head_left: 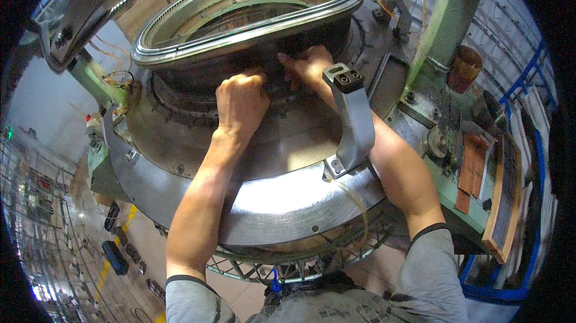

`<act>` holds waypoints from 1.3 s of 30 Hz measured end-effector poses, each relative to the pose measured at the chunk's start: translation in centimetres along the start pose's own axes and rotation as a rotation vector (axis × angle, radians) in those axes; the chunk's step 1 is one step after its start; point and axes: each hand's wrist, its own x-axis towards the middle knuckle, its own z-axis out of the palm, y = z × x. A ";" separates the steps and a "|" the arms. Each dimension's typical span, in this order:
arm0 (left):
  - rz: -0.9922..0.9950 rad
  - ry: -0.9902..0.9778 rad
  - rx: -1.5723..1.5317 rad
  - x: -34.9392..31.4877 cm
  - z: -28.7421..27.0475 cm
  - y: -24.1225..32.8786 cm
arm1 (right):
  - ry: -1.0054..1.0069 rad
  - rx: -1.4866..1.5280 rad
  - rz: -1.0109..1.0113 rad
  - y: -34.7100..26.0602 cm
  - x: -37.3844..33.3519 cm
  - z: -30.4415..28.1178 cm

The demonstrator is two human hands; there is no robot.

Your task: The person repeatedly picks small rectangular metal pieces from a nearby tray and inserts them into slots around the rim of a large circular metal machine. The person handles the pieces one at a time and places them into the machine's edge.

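Observation:
A large round metal machine fills the middle, with a dark cylinder [198, 81] under a tilted, toothed metal ring [240, 36]. My left hand [242, 102] is at the front of this cylinder. Its fingers are curled closed, and their tips and anything in them are hidden. To its right, my right hand [311, 66] reaches in below the ring. At least one of its fingers stretches left, apart from the others, beside the dark surface; I make out nothing in its grasp. A curved grey metal bracket [355, 119] rises in front of my right forearm.
Green machine posts [445, 35] stand on both sides. At right, a rusty cup [465, 69], brown strips [472, 170] and a wood-framed piece [503, 203] lie on the machine's side. A thin pale tube [359, 202] hangs from the bracket's foot. Dark objects [115, 257] lie on the floor at left.

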 end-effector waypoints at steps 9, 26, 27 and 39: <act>-0.012 0.013 -0.047 0.0 -0.4 0.2 | -0.239 0.698 0.168 -2.2 -1.0 -1.5; -0.021 0.071 0.013 0.3 -1.2 0.4 | -0.375 0.884 0.090 0.4 -0.8 -1.1; -0.012 -0.005 -0.009 0.3 -1.2 0.5 | -0.276 0.492 0.001 1.5 0.7 -1.6; 0.355 -0.238 0.221 -0.7 1.7 0.4 | 0.127 0.345 0.166 2.3 -3.2 -7.4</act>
